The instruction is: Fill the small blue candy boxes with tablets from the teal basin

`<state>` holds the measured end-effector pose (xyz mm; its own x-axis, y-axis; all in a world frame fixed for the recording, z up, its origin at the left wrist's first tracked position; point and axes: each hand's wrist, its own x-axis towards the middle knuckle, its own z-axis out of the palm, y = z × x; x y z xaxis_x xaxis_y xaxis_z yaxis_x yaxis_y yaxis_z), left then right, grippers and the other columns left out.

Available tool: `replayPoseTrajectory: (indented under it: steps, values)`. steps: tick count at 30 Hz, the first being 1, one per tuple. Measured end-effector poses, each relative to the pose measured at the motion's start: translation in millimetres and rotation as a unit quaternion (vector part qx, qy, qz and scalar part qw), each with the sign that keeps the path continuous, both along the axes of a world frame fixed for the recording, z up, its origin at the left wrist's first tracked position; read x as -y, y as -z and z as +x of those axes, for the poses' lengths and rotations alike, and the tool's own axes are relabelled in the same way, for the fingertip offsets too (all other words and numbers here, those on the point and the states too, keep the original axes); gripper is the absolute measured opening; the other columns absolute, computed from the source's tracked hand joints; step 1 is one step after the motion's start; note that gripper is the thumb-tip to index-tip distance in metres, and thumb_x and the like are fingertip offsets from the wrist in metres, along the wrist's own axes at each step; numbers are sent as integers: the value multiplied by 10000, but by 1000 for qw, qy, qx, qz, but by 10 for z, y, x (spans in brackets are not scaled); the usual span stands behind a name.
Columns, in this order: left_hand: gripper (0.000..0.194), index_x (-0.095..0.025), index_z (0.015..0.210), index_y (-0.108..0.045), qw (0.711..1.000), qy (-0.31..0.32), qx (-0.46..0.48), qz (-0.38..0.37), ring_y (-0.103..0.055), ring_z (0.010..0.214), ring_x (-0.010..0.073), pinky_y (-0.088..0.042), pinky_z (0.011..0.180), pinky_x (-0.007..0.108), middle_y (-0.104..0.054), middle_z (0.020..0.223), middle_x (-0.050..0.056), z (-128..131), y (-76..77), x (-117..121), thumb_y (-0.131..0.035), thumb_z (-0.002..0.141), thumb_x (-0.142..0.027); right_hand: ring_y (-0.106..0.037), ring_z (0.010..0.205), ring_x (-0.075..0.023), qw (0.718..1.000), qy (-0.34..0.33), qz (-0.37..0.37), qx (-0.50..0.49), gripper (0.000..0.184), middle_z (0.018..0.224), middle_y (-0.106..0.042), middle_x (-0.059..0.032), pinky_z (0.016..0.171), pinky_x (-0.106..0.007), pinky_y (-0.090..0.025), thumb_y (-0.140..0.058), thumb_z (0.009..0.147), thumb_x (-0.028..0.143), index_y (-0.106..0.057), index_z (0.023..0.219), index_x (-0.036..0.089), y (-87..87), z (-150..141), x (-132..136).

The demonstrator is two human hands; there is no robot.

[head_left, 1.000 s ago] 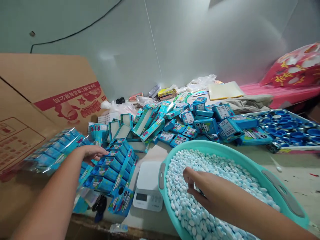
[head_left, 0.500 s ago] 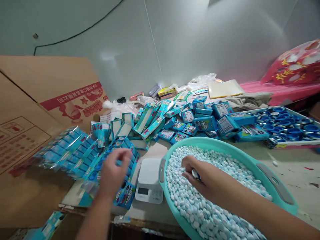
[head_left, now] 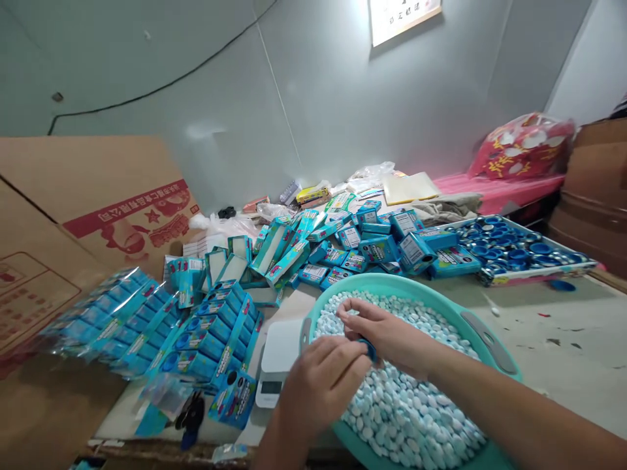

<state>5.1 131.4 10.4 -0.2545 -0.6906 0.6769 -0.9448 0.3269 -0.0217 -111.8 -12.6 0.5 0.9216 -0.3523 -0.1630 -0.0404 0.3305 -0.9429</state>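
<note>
My left hand and my right hand meet above a turquoise oval tub full of pale blue and white candies. Between the fingers of both is a small blue round container, mostly covered, so its contents cannot be seen. The left fingers are curled and closed against it, with the back of the hand facing me. My right hand is closed on it from the other side, thumb and forefinger bent. Left of the tub stands a white digital scale, partly behind my left hand.
Printed blue boxes are heaped behind the tub. A display box and plastic-wrapped packs lie left, beside a large carton. Black scissors lie near the table edge. A tray of blue round containers is at right.
My left hand has moved right from the display box to meet my right hand over the tub. The view has shifted, showing more of the right side.
</note>
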Motion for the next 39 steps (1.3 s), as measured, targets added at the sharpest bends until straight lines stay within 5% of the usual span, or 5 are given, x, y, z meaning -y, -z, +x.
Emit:
replayPoseTrajectory:
  steps: [7, 24, 34, 37, 39]
  values:
    - [359, -185, 1010, -766, 835, -537, -36, 112, -686, 1064, 320, -527, 954, 430, -760, 1102, 113, 1805, -735, -583, -531, 962, -452, -328, 522, -117, 964, 149, -210, 72, 311, 702, -367, 76, 457, -243, -289, -473, 1025, 567, -478, 1087, 263, -2, -56, 119]
    - [611, -203, 1061, -755, 761, -562, -50, 320, -661, 1133, 355, -393, 1136, 518, -754, 1156, 128, 2576, -614, -673, -415, 900, -685, -361, 656, -173, 961, 118, -251, 21, 250, 771, -418, 26, 557, -290, -325, -452, 1050, 514, -507, 1139, 287, -70, -116, 60]
    - [410, -167, 1150, -728, 806, -565, 13, 177, -557, 1263, 408, -74, 1207, 711, -684, 1254, 184, 1293, -646, -95, -414, 998, -384, -374, 662, -166, 979, -1, -202, -24, 451, 766, -419, 26, 585, -291, -324, -404, 1013, 696, -512, 1004, 258, -6, -125, 2]
    - [357, -251, 1262, -668, 953, -232, -79, 179, -602, 1216, 278, -438, 1106, 467, -679, 1280, 95, 439, -549, 131, -504, 1016, -451, -387, 697, -167, 986, -12, -166, 34, 574, 779, -410, 21, 631, -300, -368, -349, 974, 794, -496, 927, 241, 28, -105, -14]
    - [318, -246, 1179, -695, 952, -71, -150, 257, -643, 1140, 231, -542, 953, 346, -700, 1226, 69, 69, -488, 239, -617, 979, -480, -390, 688, -166, 986, 2, -162, 50, 662, 765, -423, 16, 627, -305, -375, -326, 925, 864, -511, 900, 229, -2, -98, 11]
